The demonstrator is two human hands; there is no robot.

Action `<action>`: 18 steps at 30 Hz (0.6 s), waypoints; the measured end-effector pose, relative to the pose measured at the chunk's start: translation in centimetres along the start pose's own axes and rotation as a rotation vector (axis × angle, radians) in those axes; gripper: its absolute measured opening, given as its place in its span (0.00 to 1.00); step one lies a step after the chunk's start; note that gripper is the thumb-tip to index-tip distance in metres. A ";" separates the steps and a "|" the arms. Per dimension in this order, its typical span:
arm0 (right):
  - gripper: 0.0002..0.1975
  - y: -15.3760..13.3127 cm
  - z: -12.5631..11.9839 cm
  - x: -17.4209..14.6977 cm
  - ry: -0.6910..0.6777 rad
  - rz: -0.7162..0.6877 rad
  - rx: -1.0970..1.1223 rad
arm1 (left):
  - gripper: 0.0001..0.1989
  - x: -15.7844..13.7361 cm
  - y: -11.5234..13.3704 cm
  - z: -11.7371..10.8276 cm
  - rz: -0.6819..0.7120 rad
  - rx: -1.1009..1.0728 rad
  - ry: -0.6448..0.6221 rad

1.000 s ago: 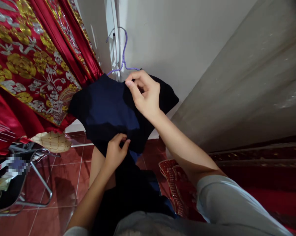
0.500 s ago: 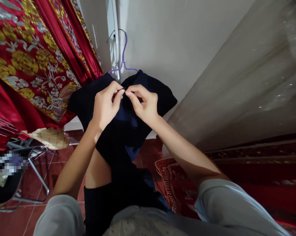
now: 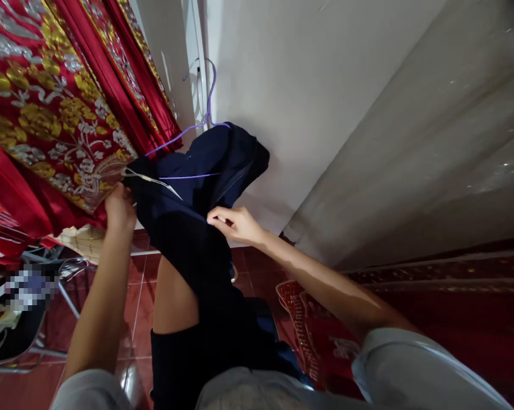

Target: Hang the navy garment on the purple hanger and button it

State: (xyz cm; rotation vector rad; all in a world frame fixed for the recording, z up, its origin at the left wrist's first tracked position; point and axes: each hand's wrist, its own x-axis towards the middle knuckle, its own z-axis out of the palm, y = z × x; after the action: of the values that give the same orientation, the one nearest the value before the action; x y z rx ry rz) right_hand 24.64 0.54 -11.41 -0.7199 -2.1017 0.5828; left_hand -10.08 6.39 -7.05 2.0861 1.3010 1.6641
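A dark navy garment (image 3: 175,222) hangs askew on a thin purple wire hanger (image 3: 208,105). Its left shoulder is off the hanger, so the bare left arm of the wire shows above the cloth. My left hand (image 3: 120,208) is closed at the garment's left edge, fingertips partly hidden by the cloth. With thumb and forefinger, my right hand (image 3: 235,222) pinches the garment's front edge. A pale looped cord (image 3: 154,180) lies across the cloth near my left hand.
Red cloth with gold and silver embroidery (image 3: 47,108) hangs close on the left. Below it stands a metal-framed chair (image 3: 21,341) with things on its seat. A pale wall (image 3: 274,80) lies ahead, a translucent sheet (image 3: 419,148) to the right, and red patterned fabric (image 3: 325,353) low down.
My hands have gone from nearly touching at the collar to wide apart, the left one out and down, the right one lower. The garment's left side has come off the hanger's arm.
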 end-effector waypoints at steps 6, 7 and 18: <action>0.07 -0.7 0.0 0.6 0.032 0.008 0.065 | 0.18 -6.2 3.0 3.8 -0.263 -0.074 -0.131; 0.13 -0.8 0.2 0.9 0.066 0.025 0.065 | 0.17 -6.2 4.3 4.2 -0.263 -0.075 -0.180; 0.09 -5.5 -0.5 2.0 -0.125 0.176 0.413 | 0.16 -4.2 15.4 8.0 -0.108 -0.307 -0.512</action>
State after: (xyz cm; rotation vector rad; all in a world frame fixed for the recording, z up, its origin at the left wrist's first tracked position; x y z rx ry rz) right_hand 22.47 -2.11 -6.60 -0.6439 -1.9484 1.1450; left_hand 4.76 -2.96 -3.51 2.0232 0.9108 1.0943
